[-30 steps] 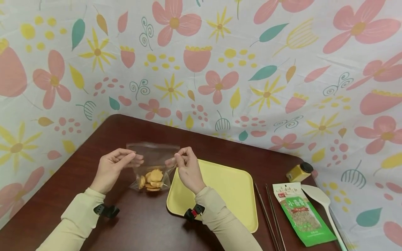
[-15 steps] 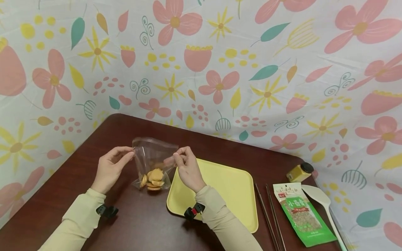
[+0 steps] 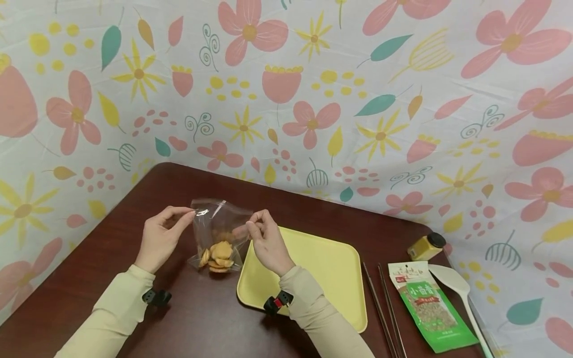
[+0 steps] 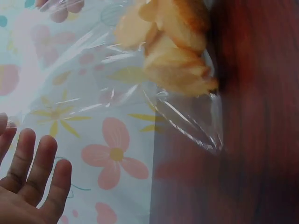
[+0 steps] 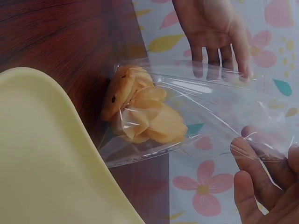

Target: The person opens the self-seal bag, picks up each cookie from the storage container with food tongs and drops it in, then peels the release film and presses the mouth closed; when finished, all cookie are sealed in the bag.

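A clear zip bag stands on the table, its upper part held up between both hands. Round golden crackers lie heaped at its bottom. With thumb and index finger, the left hand pinches the bag's upper left edge; its other fingers spread loosely in the left wrist view. The right hand pinches the opposite upper edge, some of its fingers behind the clear film in the right wrist view. Whether the zip is sealed I cannot tell.
A yellow tray lies beside the bag, under the right forearm. Farther right are metal chopsticks, a green seasoning packet, a white spatula and a black-capped yellow bottle. A floral curtain stands behind the brown table.
The left hand's pinch has shifted from over the bag's front to its left edge, then slightly right. The bag's top has narrowed and tilted. The right hand has stayed nearly still.
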`<act>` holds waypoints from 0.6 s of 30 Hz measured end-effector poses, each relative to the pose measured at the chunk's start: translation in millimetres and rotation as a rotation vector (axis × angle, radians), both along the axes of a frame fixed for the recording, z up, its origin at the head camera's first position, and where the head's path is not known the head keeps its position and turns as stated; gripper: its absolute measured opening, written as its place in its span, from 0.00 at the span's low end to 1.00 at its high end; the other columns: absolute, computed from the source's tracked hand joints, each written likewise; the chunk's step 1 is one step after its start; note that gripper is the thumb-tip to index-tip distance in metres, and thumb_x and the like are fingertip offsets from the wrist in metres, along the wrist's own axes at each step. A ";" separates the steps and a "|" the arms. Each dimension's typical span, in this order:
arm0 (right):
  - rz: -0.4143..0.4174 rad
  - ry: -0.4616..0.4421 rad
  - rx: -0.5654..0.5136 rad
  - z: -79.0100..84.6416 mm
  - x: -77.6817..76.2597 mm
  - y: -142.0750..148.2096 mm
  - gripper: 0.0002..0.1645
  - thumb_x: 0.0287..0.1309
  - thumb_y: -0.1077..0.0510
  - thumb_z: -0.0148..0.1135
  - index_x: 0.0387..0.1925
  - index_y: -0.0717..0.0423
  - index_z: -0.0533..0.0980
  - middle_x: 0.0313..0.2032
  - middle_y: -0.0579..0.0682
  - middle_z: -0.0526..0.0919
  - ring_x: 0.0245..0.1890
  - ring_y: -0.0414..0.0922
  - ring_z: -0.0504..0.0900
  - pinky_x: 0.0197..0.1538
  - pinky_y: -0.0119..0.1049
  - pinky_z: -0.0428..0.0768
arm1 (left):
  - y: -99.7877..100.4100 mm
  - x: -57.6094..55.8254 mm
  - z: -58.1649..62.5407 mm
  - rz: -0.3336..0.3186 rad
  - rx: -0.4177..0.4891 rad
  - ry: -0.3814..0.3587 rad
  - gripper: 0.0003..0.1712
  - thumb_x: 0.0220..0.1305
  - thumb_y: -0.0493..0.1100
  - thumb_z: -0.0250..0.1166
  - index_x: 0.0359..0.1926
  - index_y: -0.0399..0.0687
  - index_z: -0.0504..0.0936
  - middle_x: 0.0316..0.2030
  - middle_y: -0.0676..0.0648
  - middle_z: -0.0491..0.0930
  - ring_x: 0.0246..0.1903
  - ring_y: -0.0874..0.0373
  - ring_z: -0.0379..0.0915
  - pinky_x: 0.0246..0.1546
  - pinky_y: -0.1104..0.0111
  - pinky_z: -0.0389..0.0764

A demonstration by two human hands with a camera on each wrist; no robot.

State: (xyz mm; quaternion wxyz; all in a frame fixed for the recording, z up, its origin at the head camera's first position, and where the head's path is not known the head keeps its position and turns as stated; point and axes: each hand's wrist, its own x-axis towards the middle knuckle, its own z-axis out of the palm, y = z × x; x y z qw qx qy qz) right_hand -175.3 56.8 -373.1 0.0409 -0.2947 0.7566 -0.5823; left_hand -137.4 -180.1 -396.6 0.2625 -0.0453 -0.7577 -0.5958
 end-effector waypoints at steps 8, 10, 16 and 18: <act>-0.088 0.109 -0.029 2.6 3.1 -1.3 0.07 0.70 0.66 0.47 0.36 0.70 0.65 0.44 0.66 0.79 0.40 0.61 0.79 0.42 0.50 0.81 | -15.8 -6.1 -18.9 -0.159 0.220 0.061 0.12 0.68 0.34 0.60 0.46 0.26 0.80 0.39 0.38 0.85 0.39 0.53 0.83 0.45 0.69 0.82; -0.128 0.140 -0.025 3.8 3.3 -1.8 0.07 0.69 0.66 0.49 0.35 0.69 0.66 0.44 0.66 0.79 0.40 0.59 0.79 0.41 0.45 0.81 | -15.7 -5.9 -19.1 -0.200 0.210 0.084 0.11 0.69 0.33 0.58 0.45 0.26 0.79 0.40 0.38 0.85 0.40 0.53 0.83 0.47 0.70 0.81; -0.149 0.135 -0.063 7.1 1.1 -1.5 0.07 0.70 0.67 0.49 0.36 0.70 0.66 0.42 0.66 0.80 0.38 0.62 0.78 0.39 0.41 0.78 | -10.1 -3.8 -14.1 -0.291 0.203 0.113 0.11 0.73 0.34 0.52 0.42 0.24 0.72 0.42 0.33 0.83 0.44 0.51 0.82 0.49 0.68 0.80; -0.150 0.110 -0.082 6.9 -0.7 -1.0 0.07 0.70 0.68 0.49 0.36 0.71 0.66 0.41 0.66 0.79 0.39 0.62 0.78 0.40 0.43 0.78 | -8.7 -3.2 -12.8 -0.295 0.194 0.099 0.12 0.74 0.36 0.51 0.42 0.25 0.71 0.41 0.34 0.84 0.43 0.51 0.83 0.48 0.69 0.81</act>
